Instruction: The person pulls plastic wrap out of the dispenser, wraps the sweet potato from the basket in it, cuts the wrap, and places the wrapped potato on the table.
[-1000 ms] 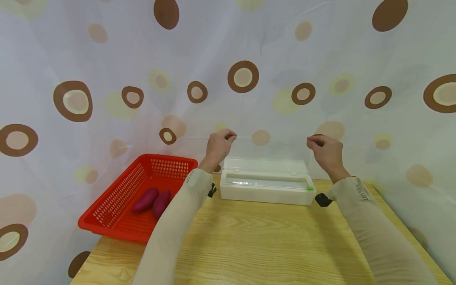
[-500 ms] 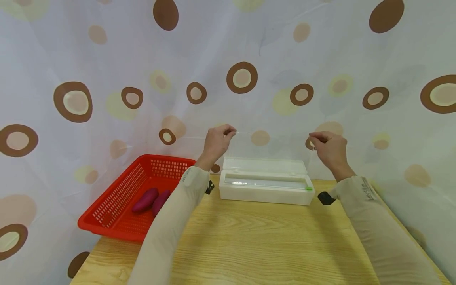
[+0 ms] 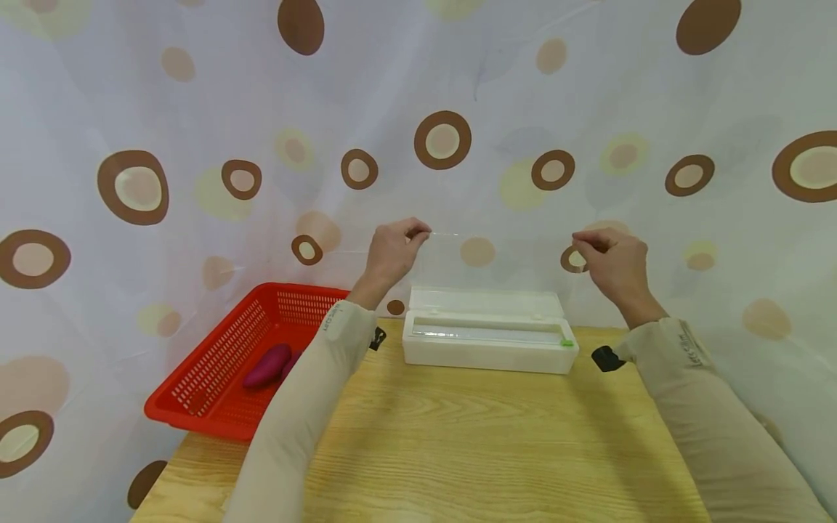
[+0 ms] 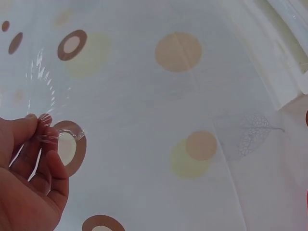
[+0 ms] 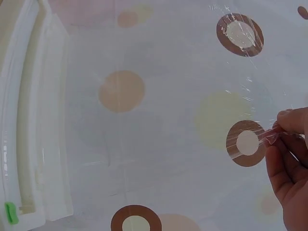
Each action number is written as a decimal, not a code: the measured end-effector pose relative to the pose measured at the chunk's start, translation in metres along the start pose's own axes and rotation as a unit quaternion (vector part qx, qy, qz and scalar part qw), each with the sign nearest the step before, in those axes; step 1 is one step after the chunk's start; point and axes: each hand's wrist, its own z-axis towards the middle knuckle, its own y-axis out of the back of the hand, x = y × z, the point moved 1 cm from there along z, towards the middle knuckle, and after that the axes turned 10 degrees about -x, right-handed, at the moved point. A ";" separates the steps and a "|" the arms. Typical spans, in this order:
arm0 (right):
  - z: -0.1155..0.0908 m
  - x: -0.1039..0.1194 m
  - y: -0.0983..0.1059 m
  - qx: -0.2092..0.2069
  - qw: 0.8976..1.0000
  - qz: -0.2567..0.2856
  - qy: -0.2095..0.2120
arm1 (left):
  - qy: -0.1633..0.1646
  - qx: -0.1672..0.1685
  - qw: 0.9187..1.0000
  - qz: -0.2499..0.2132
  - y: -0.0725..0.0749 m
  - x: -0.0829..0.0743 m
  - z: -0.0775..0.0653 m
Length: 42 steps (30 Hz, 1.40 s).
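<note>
A clear sheet of cling film (image 4: 45, 79) is stretched between my two hands, its creases glinting in both wrist views. My left hand (image 3: 391, 254) pinches one upper corner between thumb and fingertips. At the other corner, my right hand (image 3: 617, 265) pinches the film, which bunches at the fingertips. Below and between the hands, a white cling film dispenser (image 3: 484, 356) stands on the table with its lid (image 3: 484, 299) raised. The film roll (image 3: 487, 333) lies in its trough, and a green slide cutter (image 3: 567, 343) sits at the right end.
On the left stands a red plastic basket (image 3: 189, 401) holding purple sweet potatoes (image 3: 267, 365), one mostly behind my left sleeve (image 3: 294, 414). A wooden table (image 3: 484, 443) lies under everything. A spotted curtain (image 3: 497, 87) hangs right behind the dispenser.
Both hands have risen and moved slightly apart, drawing the cling film higher above the dispenser. The left sleeve now covers more of the basket. Dispenser and basket stay put.
</note>
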 end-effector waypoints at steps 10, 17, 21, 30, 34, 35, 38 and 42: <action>-0.014 0.013 0.018 0.005 0.999 0.001 0.032 | -0.039 0.006 0.999 -0.004 0.017 -0.006 -0.012; -0.053 0.011 0.037 0.023 0.993 0.058 0.102 | -0.115 0.051 0.991 -0.035 0.039 -0.008 -0.050; -0.077 0.009 0.041 0.034 0.980 0.104 0.169 | -0.155 0.093 0.982 -0.050 0.053 -0.007 -0.076; -0.138 -0.006 0.043 0.136 0.934 0.182 0.275 | -0.237 0.206 0.943 -0.110 0.060 0.003 -0.134; -0.167 -0.015 0.042 0.224 0.918 0.208 0.252 | -0.231 0.273 0.926 -0.117 0.056 0.009 -0.159; -0.173 -0.019 0.041 0.241 0.912 0.219 0.248 | -0.221 0.290 0.924 -0.117 0.054 0.010 -0.164; -0.190 -0.032 0.037 0.281 0.892 0.259 0.240 | -0.194 0.337 0.915 -0.112 0.048 0.017 -0.177; -0.207 -0.049 0.033 0.331 0.876 0.274 0.219 | -0.181 0.397 0.892 -0.117 0.036 0.024 -0.191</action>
